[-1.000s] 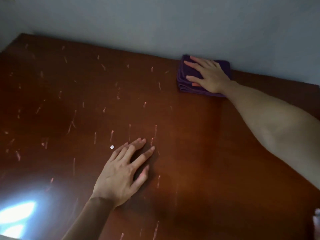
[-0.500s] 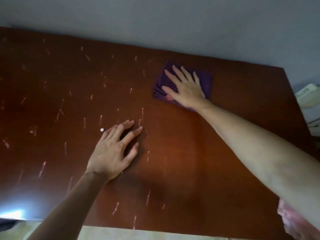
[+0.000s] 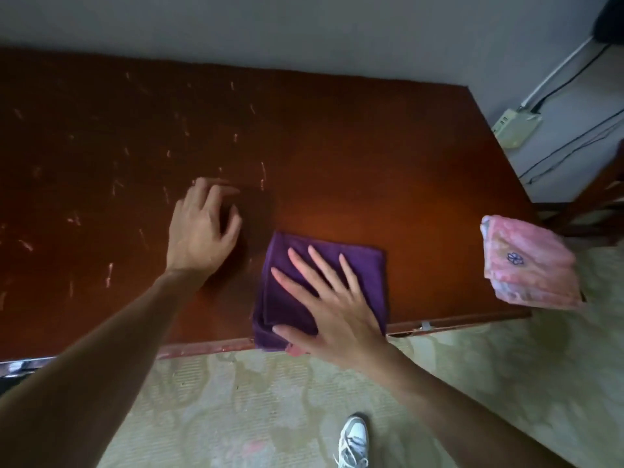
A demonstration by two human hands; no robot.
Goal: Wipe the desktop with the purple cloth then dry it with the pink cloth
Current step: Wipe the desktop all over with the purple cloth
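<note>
Four fingers (image 3: 315,268) and the thumb of the right hand (image 3: 332,309) lie spread and straight, pressed flat on the folded purple cloth (image 3: 368,282). Change since a second ago: the cloth was at the far edge by the wall; it has been drawn straight back and now sits at the near edge of the desktop (image 3: 388,177), its near corner overhanging just under the palm. Judgement: one pull stroke is finished, and the strip behind the fingertips looks free of specks.

Left hand (image 3: 199,231): fingers loosely bent, tips resting on the wood, holding nothing, just beside the cloth's left side. Beyond it, pale specks remain over the whole left part, so wiping is far from done.

Room: no travel left toward the body; open wood ahead and leftward. To the right of the fingers, well apart, the pink cloth (image 3: 530,265) overhangs the corner, so a rightward stroke could knock it off.
</note>
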